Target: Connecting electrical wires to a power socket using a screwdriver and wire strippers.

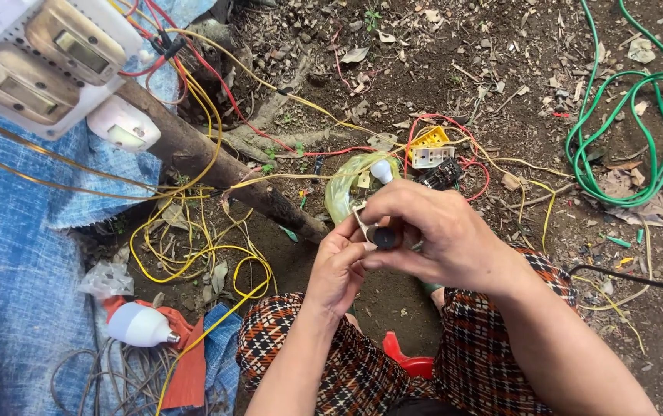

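Working a small fitting over a tangle of loose wire

Sitting low over bare dirt, the person has a blue cloth (16, 254) spread wide on one side, and on its far corner a white board (46, 58) carrying two brass-coloured switch plates and a white socket leans against a rough wooden pole (216, 166). A green hose (639, 131) loops across the ground on the other side. Yellow wires (193, 246) and red wires (216, 77) run from the board and lie in slack coils between the pole and the person's knees, their far ends loose, so I judge the wiring far from finished. A white bulb (140, 325) lies on an orange wrapper near the cloth's edge, unused. Past the hands sit a yellow plastic piece (430, 139), a white terminal block (431, 157) and a clear bag (347, 185) with another small bulb inside.

Both hands meet above the knees. The right hand (443, 235) curls over, thumb and fingers pinching a small dark round fitting (384, 236). The left hand (339, 266) closes up from below, fingertips pressed on the same fitting and a pale bracket beside it. Whether any wire is already joined to it I cannot tell
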